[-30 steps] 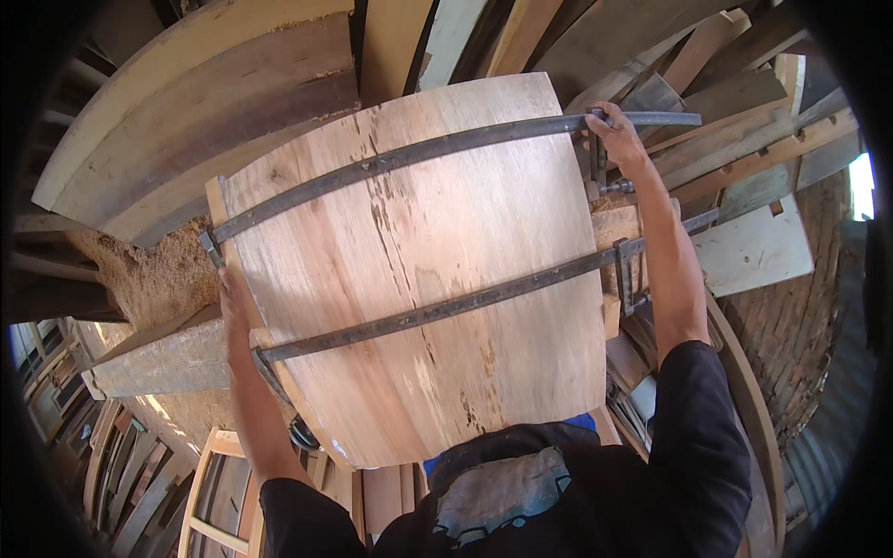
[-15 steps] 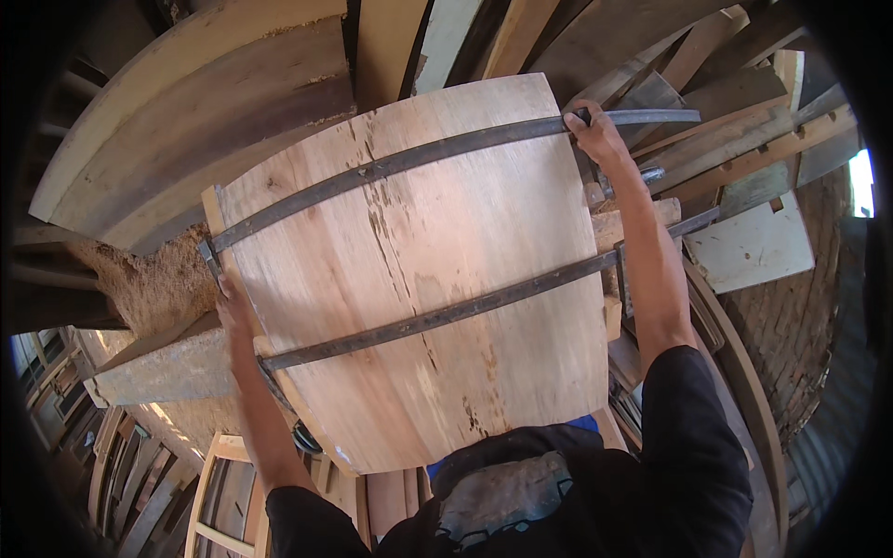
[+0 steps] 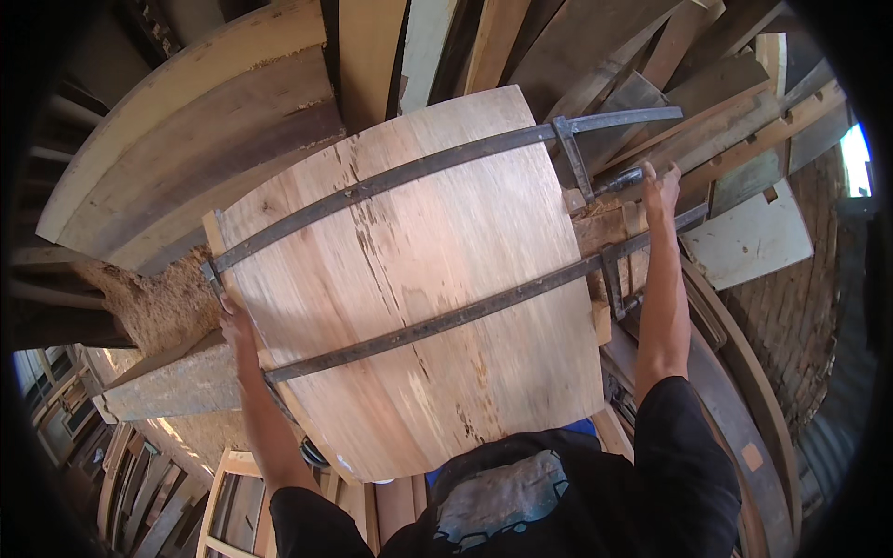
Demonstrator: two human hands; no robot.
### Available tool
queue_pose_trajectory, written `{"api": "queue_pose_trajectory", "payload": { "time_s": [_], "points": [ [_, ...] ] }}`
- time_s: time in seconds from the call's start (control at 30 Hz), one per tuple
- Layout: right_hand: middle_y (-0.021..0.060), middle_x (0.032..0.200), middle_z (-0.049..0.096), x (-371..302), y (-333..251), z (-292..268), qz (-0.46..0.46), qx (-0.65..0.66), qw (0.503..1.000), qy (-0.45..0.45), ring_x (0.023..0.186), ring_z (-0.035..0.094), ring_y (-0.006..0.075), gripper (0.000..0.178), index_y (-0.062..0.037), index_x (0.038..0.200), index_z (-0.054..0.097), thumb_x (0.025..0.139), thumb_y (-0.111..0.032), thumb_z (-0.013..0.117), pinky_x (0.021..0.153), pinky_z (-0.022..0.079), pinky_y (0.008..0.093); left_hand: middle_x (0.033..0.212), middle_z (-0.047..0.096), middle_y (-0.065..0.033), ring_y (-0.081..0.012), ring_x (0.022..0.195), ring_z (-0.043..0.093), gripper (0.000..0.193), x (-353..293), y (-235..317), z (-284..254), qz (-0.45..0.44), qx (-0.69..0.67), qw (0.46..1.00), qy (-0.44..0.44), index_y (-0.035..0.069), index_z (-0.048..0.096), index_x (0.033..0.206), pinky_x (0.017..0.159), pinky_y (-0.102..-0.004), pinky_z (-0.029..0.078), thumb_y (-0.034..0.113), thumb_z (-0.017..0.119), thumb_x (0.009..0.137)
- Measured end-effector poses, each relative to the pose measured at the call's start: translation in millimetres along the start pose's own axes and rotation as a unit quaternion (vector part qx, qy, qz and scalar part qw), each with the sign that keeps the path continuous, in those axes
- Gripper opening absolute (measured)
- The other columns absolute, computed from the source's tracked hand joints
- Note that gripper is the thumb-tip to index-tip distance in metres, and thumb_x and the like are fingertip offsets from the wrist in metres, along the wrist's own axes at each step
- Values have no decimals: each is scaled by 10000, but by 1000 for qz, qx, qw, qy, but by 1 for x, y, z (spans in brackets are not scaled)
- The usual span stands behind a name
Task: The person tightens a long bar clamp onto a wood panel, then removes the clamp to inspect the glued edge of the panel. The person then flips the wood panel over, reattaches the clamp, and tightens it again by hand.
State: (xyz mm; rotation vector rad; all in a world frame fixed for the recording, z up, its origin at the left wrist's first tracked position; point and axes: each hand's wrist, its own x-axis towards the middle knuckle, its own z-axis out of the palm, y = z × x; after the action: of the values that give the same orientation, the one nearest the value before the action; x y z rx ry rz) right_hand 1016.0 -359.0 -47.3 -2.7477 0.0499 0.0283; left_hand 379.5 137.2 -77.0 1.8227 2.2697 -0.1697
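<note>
A broad panel of pale wooden boards (image 3: 446,232) lies in front of me, with dark streaks down its middle. Two dark metal bar clamps span it: the far bar clamp (image 3: 400,174) and the near bar clamp (image 3: 437,317). At the panel's left edge, my left hand (image 3: 238,333) is closed at the lower end of the far clamp's fixed jaw; its fingertips are partly hidden. My right hand (image 3: 661,193) is beside the end of the far clamp's screw handle (image 3: 621,179), fingers apart. The far clamp's sliding jaw (image 3: 571,156) stands against the right edge.
Curved wooden pieces (image 3: 205,130) stack at the far left above a pile of sawdust (image 3: 167,302). Many planks (image 3: 642,70) lean at the back. A white board (image 3: 752,237) lies at right, and a wooden frame (image 3: 216,493) stands at lower left.
My right hand has left the far clamp's sliding jaw and moved right and nearer, to its screw handle. My left hand stays at the left edge, slightly lower in view.
</note>
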Motion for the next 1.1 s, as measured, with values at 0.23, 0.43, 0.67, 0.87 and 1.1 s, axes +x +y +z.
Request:
{"api": "queue_pose_trajectory", "payload": {
  "time_s": [0.23,0.43,0.67,0.87,1.1],
  "points": [
    [101,863,516,3,-1,50,206,652,708,-176,771,565,241,183,-18,1127,423,959,-88,445,716,492,412,1182,543,-312,-476,1107,502,743,-6,-13,-2,56,-37,997,27,-29,534,1232,945,-509,392,590,239,945],
    [93,859,513,10,-4,50,212,616,743,-155,750,553,229,150,-27,1100,436,961,-79,419,711,490,413,1182,564,-276,-464,1107,508,721,-19,5,-8,37,-33,999,-3,-9,539,1244,939,-499,393,584,257,944],
    [96,870,552,22,12,58,164,572,776,-209,715,565,215,210,-27,1150,453,955,-95,415,587,498,361,1183,562,-282,-470,1096,512,738,-7,-14,-1,42,-66,997,11,-18,549,1229,930,-494,397,595,261,937],
    [126,993,588,23,-18,48,136,202,952,-186,884,585,207,273,-50,1170,438,924,-163,474,725,487,396,1124,565,-333,-483,1061,521,773,-24,1,-8,30,-86,996,-6,-70,558,1176,908,-498,399,603,267,934],
    [80,1094,605,4,0,29,248,638,659,-312,999,590,232,198,-93,1163,497,983,-161,448,867,455,424,1135,572,-311,-482,1066,519,770,-8,-15,-5,28,-71,997,-15,-62,550,1189,905,-506,394,603,258,935]
  ]
}}
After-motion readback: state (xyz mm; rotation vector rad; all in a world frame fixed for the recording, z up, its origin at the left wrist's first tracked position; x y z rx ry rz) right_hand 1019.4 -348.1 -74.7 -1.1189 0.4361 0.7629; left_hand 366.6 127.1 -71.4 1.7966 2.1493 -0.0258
